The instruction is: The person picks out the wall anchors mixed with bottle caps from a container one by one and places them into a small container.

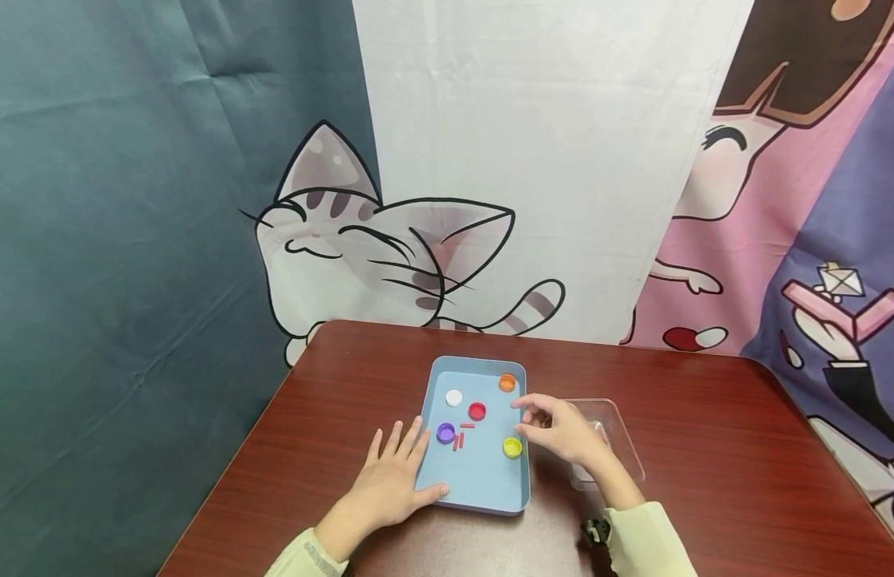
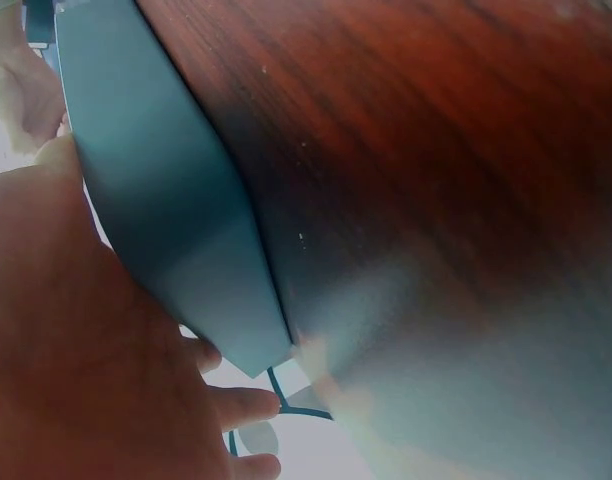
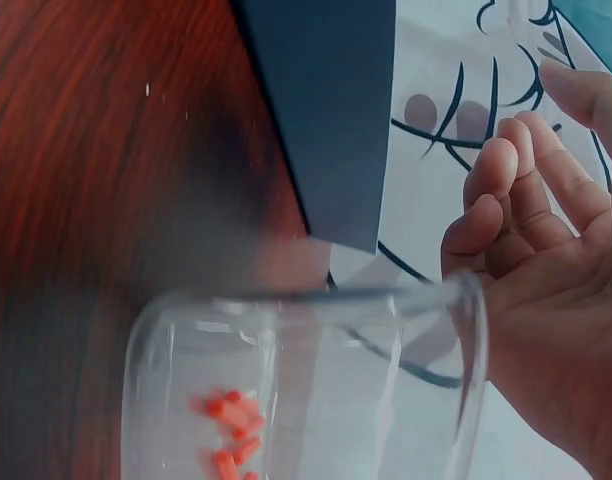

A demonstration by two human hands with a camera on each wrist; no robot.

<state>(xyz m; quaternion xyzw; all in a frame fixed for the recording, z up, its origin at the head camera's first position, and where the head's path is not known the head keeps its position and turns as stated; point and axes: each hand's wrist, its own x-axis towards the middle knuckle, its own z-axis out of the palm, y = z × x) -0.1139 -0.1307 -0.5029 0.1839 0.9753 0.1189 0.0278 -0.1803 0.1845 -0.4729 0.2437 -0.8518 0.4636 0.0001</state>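
A blue tray [image 1: 479,485] lies on the table. My left hand [image 1: 391,485] rests against its left side with fingers spread and thumb over the near rim. Over the right rim is my right hand [image 1: 568,434], its thumb and index finger apart and the other fingers curled, with nothing visible between them. Inside the tray lie small round caps: orange [image 1: 507,383], white [image 1: 454,398], red [image 1: 477,411], purple [image 1: 445,433] and yellow [image 1: 512,448]. Three short red sticks [image 1: 467,425] lie near the purple cap.
A clear plastic box [image 1: 623,437] stands right of the tray, partly hidden by the right forearm. Several small orange-red sticks [image 3: 236,420] lie in it. The brown wooden table [image 1: 714,449] ends at a printed curtain [image 1: 555,160] behind.
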